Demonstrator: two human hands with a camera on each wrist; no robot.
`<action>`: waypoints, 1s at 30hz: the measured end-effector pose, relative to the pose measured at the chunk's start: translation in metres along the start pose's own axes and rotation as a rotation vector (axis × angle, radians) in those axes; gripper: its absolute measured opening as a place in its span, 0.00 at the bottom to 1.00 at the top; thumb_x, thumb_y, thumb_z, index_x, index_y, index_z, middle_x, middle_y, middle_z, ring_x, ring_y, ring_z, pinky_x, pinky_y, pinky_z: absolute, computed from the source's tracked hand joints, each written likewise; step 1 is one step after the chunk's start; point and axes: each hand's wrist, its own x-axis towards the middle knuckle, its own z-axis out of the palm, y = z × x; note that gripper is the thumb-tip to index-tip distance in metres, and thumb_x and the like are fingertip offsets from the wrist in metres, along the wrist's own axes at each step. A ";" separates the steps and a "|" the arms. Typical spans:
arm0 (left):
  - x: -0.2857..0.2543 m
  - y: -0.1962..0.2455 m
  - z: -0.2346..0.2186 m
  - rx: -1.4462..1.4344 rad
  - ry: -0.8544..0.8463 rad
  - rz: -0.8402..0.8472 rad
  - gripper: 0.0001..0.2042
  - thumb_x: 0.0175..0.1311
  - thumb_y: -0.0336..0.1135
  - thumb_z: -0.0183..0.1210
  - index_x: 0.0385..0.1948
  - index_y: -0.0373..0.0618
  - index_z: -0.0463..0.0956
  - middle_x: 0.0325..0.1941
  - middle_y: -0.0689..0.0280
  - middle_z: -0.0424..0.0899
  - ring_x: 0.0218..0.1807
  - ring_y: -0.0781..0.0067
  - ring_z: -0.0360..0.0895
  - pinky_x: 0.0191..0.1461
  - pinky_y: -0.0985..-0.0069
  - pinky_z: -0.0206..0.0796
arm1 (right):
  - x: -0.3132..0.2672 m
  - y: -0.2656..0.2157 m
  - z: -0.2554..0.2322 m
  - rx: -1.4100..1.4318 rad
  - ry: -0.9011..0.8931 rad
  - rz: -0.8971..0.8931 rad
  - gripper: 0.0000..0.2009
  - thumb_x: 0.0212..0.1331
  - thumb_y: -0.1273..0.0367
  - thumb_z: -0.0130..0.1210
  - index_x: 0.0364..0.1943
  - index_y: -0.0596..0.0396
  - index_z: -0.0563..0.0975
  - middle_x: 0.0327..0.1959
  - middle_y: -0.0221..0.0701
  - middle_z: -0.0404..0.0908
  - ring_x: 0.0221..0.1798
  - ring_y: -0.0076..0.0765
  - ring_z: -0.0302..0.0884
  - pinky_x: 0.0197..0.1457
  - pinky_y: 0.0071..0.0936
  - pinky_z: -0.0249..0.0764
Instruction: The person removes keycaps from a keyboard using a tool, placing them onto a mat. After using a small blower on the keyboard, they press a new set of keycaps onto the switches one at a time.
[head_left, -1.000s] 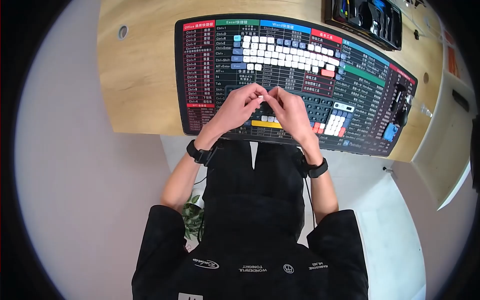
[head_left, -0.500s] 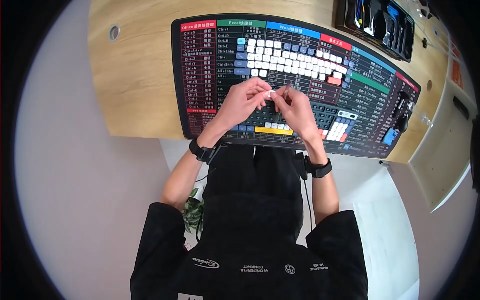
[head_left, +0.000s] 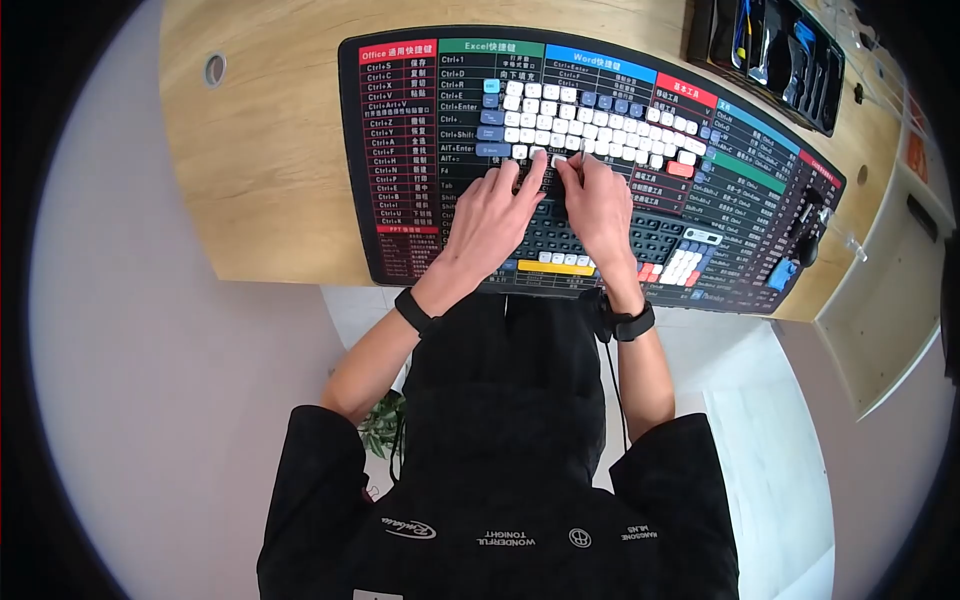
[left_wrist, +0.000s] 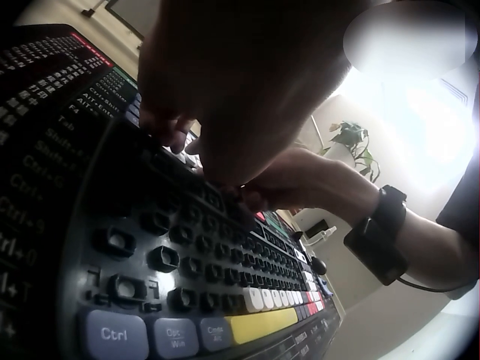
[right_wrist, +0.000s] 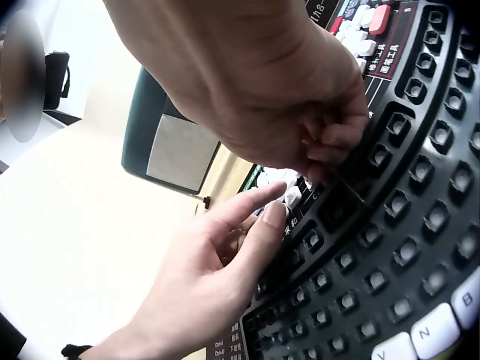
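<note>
In the head view the left hand (head_left: 492, 222) reaches over the keyboard (head_left: 655, 235), its index fingertip at a white keycap (head_left: 538, 155) in the loose rows behind. The right wrist view shows that left hand (right_wrist: 214, 259) with index finger and thumb apart beside white keycaps (right_wrist: 292, 196). The right hand (head_left: 600, 210) is just to its right, thumb and index finger together around a thin tool, mostly hidden by the fingers. Curled fingers of the right hand (right_wrist: 300, 97) stand over the keyboard's back edge. Many switches are bare; white keycaps (left_wrist: 262, 298) and a yellow bar (left_wrist: 262, 326) sit along the front.
Loose keycaps (head_left: 600, 130) lie in rows behind the keyboard on a printed desk mat (head_left: 400, 160). A black tray (head_left: 770, 60) stands at the back right, with a blue object (head_left: 783, 275) at the mat's right. A plant (head_left: 380, 425) is below the desk.
Both hands have moved from above the keyboard back to the loose keycap rows. They were close together around a small white piece; the left fingers have since spread and straightened.
</note>
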 end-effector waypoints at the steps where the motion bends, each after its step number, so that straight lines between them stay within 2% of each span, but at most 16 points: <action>1: 0.001 -0.001 0.000 0.018 -0.003 0.000 0.29 0.66 0.32 0.67 0.69 0.43 0.71 0.35 0.64 0.67 0.34 0.68 0.73 0.36 0.69 0.73 | 0.001 0.000 0.000 -0.005 0.004 0.000 0.14 0.72 0.60 0.57 0.37 0.57 0.82 0.27 0.50 0.84 0.35 0.65 0.83 0.39 0.54 0.76; 11: -0.001 -0.004 0.000 -0.007 0.007 0.014 0.28 0.66 0.31 0.66 0.69 0.41 0.71 0.35 0.64 0.67 0.35 0.68 0.73 0.36 0.70 0.73 | 0.003 -0.003 0.001 -0.018 0.014 -0.035 0.14 0.72 0.60 0.57 0.35 0.55 0.82 0.26 0.49 0.84 0.34 0.64 0.83 0.38 0.54 0.76; 23: -0.006 -0.002 -0.004 -0.018 0.004 0.024 0.22 0.65 0.30 0.66 0.61 0.37 0.75 0.36 0.62 0.69 0.36 0.65 0.75 0.39 0.68 0.74 | 0.004 -0.006 0.001 -0.014 0.025 -0.044 0.14 0.72 0.60 0.57 0.35 0.56 0.81 0.26 0.49 0.83 0.34 0.64 0.83 0.37 0.54 0.76; 27: -0.014 -0.001 -0.006 -0.075 0.030 0.027 0.21 0.64 0.25 0.63 0.59 0.37 0.75 0.37 0.61 0.71 0.37 0.62 0.77 0.40 0.67 0.75 | -0.002 -0.005 -0.005 0.013 0.028 -0.044 0.14 0.72 0.60 0.57 0.35 0.56 0.81 0.26 0.49 0.83 0.34 0.64 0.82 0.36 0.54 0.75; 29: -0.021 0.002 -0.010 -0.108 0.028 0.027 0.20 0.63 0.22 0.62 0.59 0.37 0.75 0.37 0.60 0.73 0.37 0.60 0.78 0.40 0.66 0.75 | -0.010 -0.001 -0.015 0.017 0.099 -0.067 0.15 0.75 0.61 0.54 0.34 0.58 0.81 0.22 0.45 0.82 0.29 0.57 0.83 0.33 0.46 0.75; 30: -0.025 0.005 -0.012 -0.187 0.010 0.026 0.21 0.62 0.20 0.60 0.58 0.35 0.74 0.40 0.59 0.74 0.38 0.60 0.79 0.42 0.66 0.76 | -0.018 0.001 -0.021 0.018 0.099 -0.068 0.15 0.75 0.61 0.54 0.34 0.58 0.81 0.22 0.45 0.82 0.29 0.57 0.83 0.33 0.46 0.75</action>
